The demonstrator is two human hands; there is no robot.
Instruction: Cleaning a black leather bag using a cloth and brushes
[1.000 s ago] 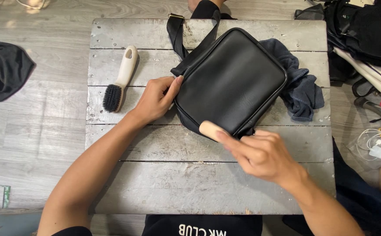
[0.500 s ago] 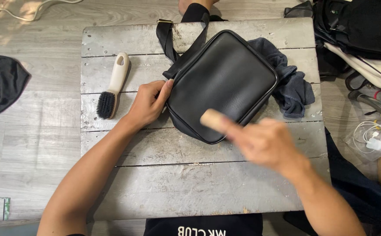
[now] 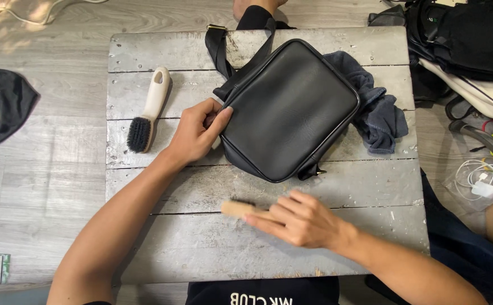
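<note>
Your left hand [image 3: 196,134] grips the left edge of the black leather bag [image 3: 291,107], thumb and fingers pinched on the seam just below where the black strap [image 3: 224,51] joins it. The bag lies flat on the grey plank table [image 3: 212,248], turned cornerwise, in the upper middle of the top. Its face is shut and smooth; nothing of its inside shows, so you cannot tell what it holds. The strap runs up from the bag's left corner to the far edge of the table, where a brass buckle [image 3: 217,27] sits.

Your right hand [image 3: 303,219] is low on the table, well clear of the bag's lower corner, its fingers closed on a small wooden-backed brush [image 3: 239,208]. The brush lies flat against the planks, pointing left, with a thin line of dark bristles showing along its upper side.

A dark blue-grey cloth [image 3: 379,107] is bunched under and beside the bag's right edge, touching it. Left of your left hand, apart from it, a cream-handled brush [image 3: 149,110] with black bristles lies on the table, its handle pointing away from you.

On the floor at the far left lies a black garment [image 3: 0,104]. At the upper right, off the table, is a heap of black and cream bags [image 3: 467,51], with white cables [image 3: 481,181] below it.
</note>
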